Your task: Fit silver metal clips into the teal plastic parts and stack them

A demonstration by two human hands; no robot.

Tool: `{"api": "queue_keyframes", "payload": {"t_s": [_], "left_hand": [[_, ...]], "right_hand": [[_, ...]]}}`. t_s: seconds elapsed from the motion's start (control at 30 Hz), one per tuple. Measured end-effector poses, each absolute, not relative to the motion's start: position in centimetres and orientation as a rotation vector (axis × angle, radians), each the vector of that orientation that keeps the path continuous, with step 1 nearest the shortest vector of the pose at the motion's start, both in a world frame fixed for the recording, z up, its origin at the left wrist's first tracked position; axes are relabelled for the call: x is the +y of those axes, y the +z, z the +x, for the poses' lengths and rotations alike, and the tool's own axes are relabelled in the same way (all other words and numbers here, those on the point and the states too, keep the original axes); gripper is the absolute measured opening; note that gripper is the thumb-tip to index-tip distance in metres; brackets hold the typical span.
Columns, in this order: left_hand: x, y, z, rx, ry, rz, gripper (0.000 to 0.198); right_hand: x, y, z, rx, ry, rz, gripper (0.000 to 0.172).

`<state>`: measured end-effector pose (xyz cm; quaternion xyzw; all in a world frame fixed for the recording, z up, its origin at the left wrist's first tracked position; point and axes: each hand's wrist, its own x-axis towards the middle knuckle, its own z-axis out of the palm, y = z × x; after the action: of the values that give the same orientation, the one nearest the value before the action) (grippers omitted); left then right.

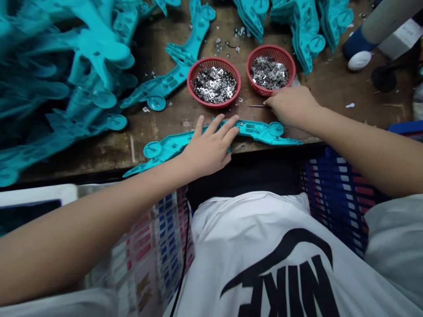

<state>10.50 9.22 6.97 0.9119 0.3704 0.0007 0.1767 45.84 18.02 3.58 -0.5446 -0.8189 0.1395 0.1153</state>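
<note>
A long turquoise plastic part (175,143) lies along the table's near edge, with a round disc near each end. My left hand (209,147) rests across its middle with the fingers spread, covering that section. Beyond it, my right hand (292,105) is closed around a thin pointed metal pick (257,106), whose tip points left; the handle end is hidden in my fingers. Just behind my right hand stands a red basket (292,70) of small shiny metal pieces. A second red basket (191,83), also filled with such pieces, stands behind my left hand.
Turquoise parts (95,53) are heaped at the left, and stacked parts (306,35) stand at the back. Another part (181,70) lies left of the baskets. Small metal pieces lie scattered on the wooden table (333,103). Blue plastic crates (337,185) are below its edge.
</note>
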Motion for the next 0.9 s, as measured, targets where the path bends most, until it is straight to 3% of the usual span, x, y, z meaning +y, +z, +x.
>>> {"api": "queue_keyframes", "payload": {"t_s": [0.1, 0.17, 0.37, 0.5, 0.8, 0.9], "left_hand": [[9.5, 6.5, 10.6, 1.039, 0.071, 2.614, 0.072], [9.7, 5.9, 10.8, 1.034, 0.087, 2.629, 0.071], [9.7, 3.9, 10.8, 1.070, 0.205, 2.633, 0.089], [9.4, 4.0, 11.0, 1.112, 0.184, 2.637, 0.100], [10.0, 4.4, 11.1, 1.100, 0.132, 2.656, 0.083], [10.0, 4.2, 11.2, 1.118, 0.125, 2.642, 0.080]], "right_hand": [[19.2, 3.4, 46.7, -2.558, 0.298, -1.621, 0.031], [19.4, 4.9, 46.6, -2.529, 0.480, -1.528, 0.024], [16.4, 10.7, 43.8, -2.407, 0.867, -1.393, 0.017], [14.6, 10.8, 42.2, -2.516, 0.801, -1.403, 0.015], [13.9, 10.7, 40.7, -2.608, 0.558, -1.504, 0.013], [13.7, 11.8, 40.0, -2.764, 0.484, -1.573, 0.021]]}}
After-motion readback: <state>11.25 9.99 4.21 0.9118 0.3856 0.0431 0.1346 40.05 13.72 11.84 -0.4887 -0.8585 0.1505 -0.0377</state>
